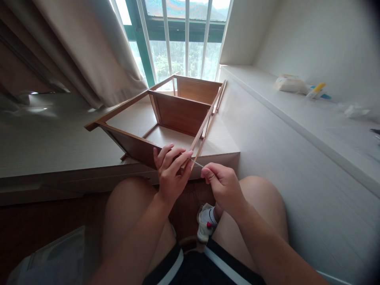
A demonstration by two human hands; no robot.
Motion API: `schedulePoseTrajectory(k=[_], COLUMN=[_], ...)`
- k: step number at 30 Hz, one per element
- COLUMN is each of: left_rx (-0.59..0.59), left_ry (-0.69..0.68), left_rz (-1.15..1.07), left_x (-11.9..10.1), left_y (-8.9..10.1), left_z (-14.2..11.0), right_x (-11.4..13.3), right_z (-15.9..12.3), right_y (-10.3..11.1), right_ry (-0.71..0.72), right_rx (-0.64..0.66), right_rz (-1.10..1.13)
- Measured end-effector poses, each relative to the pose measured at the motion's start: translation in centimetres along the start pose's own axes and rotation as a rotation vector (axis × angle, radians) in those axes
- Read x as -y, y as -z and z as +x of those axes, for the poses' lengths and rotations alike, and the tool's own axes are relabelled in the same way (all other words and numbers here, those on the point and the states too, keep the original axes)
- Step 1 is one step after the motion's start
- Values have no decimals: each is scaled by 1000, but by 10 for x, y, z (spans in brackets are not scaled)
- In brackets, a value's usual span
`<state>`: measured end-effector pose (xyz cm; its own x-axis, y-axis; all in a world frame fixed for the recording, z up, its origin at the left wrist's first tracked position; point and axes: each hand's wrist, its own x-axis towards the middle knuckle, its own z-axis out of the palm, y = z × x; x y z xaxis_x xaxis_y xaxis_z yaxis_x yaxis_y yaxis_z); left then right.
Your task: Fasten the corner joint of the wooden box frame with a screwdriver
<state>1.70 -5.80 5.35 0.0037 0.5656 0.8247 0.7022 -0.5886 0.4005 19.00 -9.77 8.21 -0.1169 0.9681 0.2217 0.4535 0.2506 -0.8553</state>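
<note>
A wooden shelf frame (178,114) lies on its side on a low pale platform (44,146) in the middle of the picture, its near corner hanging just past the platform's front edge, right above the person's knees. As far as the picture shows, the frame is largely put together: two long rails run from the near corner up toward the window (184,39), and at least three panels stand fixed between them, so what seems left is the fastening at this near corner. The left hand (170,174) is closed around that corner, fingers wrapped over the end of the thin rail and thumb behind, steadying it. The right hand (222,184) is pinched shut on a thin metal tool (197,163), probably a small hex key, whose tip points into the joint just beside the left fingertips; whether the tip is seated in a screw is too small to tell. Room is tight on the right of the frame, where a white wall panel (282,158) rises just beside the right forearm, with a ledge (311,114) above it carrying a packet (289,84) and some small items in the upper right. On the left the platform is bare and wide, bounded by a curtain (97,51) at upper left. Below the hands, the gap between the knees holds a white shoe (204,223), and a plastic bag (53,257) lies at lower left.
</note>
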Motion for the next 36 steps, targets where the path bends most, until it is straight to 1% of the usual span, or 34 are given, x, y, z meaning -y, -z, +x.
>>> schedulePoseTrajectory(k=[3,5,8,11,13,15,17,19,23,26,28,30,32,36], left_rx=[1,1,-16,-17,-7,1,1,-4,-1,-7,-16,-21,-22,-8], left_ry=[2,2,-15,-13,-5,3,9,11,17,10,-1,-8,-12,-12], left_rz=[7,17,2,-1,9,8,-1,-8,-13,-20,-20,-19,-17,-1], left_x=[0,1,1,0,0,-1,0,0,0,-1,-1,-1,0,0], left_y=[-1,-1,-2,-1,-1,0,0,-1,-1,-1,-1,-1,-1,-1], left_z=[0,-1,-1,-1,0,0,0,0,0,0,0,0,0,0], right_x=[-5,-7,-8,-8,-7,-6,-3,2,16,24,26,27,26,25], right_z=[2,3,4,4,3,2,1,0,2,5,7,6,5,2], right_y=[3,4,4,2,0,-4,-8,-11,-10,-2,2,4,3,-2], right_ry=[168,232,261,233,189,115,-9,-175,-480,-631,-680,-687,-678,-663], right_rx=[-40,-64,-87,-87,-91,-88,-72,-43,80,198,260,289,271,198], right_rz=[-180,-261,-302,-253,-185,-102,20,203,629,861,975,1048,1055,988])
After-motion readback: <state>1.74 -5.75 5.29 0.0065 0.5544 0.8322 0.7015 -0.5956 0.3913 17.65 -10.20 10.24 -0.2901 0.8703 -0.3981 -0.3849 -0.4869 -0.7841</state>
